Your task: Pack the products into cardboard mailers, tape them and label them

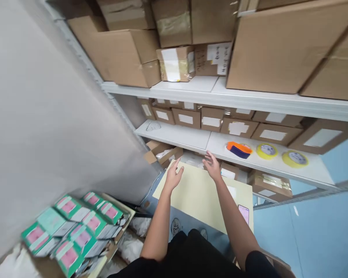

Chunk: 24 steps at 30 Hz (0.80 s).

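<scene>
Both hands are held up over a pale yellow tabletop (188,193), apart from each other. My left hand (174,174) hovers above the table's far left part, with thumb and fingers spread and nothing in it. Over the far edge, my right hand (212,166) is also empty, its fingers apart and slightly curled, just in front of the white shelf (179,136). A phone with a lit pinkish screen (244,213) lies at the table's right edge. Partly behind my right forearm is a white paper (232,191).
On the shelf sit an orange and dark blue tape dispenser (239,150) and yellow tape rolls (266,151). Labelled cardboard boxes (186,118) line it, with larger cartons (278,50) above. Several green and pink packages (66,206) lie at lower left, beside a grey wall (46,116).
</scene>
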{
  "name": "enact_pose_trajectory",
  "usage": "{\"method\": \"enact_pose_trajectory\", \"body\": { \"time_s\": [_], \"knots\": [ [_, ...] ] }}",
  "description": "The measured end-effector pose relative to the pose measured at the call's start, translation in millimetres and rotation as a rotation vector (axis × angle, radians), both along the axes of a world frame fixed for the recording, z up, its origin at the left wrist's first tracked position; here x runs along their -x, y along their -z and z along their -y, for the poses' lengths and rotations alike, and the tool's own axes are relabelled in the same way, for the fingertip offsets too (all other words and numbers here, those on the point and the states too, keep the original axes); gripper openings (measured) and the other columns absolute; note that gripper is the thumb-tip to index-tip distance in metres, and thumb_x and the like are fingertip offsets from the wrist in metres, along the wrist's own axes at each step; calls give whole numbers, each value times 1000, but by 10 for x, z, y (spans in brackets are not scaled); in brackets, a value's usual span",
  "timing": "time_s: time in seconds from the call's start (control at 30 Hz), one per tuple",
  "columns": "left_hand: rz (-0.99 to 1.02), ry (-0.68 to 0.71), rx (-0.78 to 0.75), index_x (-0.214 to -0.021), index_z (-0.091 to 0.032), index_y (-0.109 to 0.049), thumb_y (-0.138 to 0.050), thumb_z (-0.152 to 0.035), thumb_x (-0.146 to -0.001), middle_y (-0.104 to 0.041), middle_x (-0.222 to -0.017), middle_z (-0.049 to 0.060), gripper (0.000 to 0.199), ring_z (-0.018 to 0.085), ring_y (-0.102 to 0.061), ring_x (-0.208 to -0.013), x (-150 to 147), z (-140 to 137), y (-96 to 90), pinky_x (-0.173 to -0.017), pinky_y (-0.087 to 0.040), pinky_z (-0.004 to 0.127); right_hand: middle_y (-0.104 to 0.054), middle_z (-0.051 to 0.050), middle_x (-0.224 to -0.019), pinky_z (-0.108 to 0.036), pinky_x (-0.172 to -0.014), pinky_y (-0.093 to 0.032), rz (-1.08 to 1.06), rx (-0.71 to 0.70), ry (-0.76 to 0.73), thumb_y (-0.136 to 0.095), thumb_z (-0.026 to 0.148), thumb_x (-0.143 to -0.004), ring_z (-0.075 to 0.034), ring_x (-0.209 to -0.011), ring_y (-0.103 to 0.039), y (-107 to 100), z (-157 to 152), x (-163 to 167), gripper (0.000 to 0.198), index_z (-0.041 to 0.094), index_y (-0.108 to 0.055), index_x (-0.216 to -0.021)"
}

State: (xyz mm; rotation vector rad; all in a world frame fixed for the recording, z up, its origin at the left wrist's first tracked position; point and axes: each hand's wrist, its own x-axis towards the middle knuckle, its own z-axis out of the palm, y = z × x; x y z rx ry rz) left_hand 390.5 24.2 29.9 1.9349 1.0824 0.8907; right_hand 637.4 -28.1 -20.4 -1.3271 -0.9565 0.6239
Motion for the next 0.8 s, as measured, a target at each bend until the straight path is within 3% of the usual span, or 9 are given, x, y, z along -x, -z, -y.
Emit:
{"method": "enact_pose_trajectory", "body": {
  "time_s": [0.17,0.27,0.43,0.6,0.8],
  "knots": [
    [-53,-206,32,-151,-25,-53,-57,-35,-97,-55,-154,12,55,27,-54,-139,877,93,284,-108,-51,42,-54,-15,-154,-52,-109,-51,-173,159,-216,-71,55,-85,-32,-133,-60,659,-149,1022,70,25,-57,-147],
    [-74,-372,43,-152,-23,-53,-58,-34,-96,-54,-155,12,57,27,-53,-140,1564,184,325,-109,-50,43,-55,-17,-153,-53,-110,-50,-210,221,-361,-72,55,-83,-34,-136,-57,869,-180,1687,71,22,-60,-144],
    [-32,-653,31,-153,-22,-51,-57,-37,-97,-52,-157,12,58,27,-50,-143,2726,473,325,-112,-48,43,-61,-15,-148,-52,-109,-51,-230,264,-628,-76,55,-79,-35,-135,-58,930,-247,2878,71,23,-64,-141],
    [56,-839,70,-151,-25,-53,-59,-38,-96,-53,-156,11,57,27,-50,-143,3710,764,424,-114,-45,44,-64,-14,-144,-53,-108,-52,-181,251,-821,-76,55,-77,-34,-133,-60,877,-354,4002,69,24,-67,-137],
    [227,-947,159,-148,-20,-57,-61,-36,-95,-56,-153,15,56,29,-55,-139,4795,686,579,-112,-48,45,-66,-14,-143,-52,-109,-51,-101,233,-898,-75,58,-78,-33,-131,-62,835,-550,5099,66,24,-69,-133]
  ]
}}
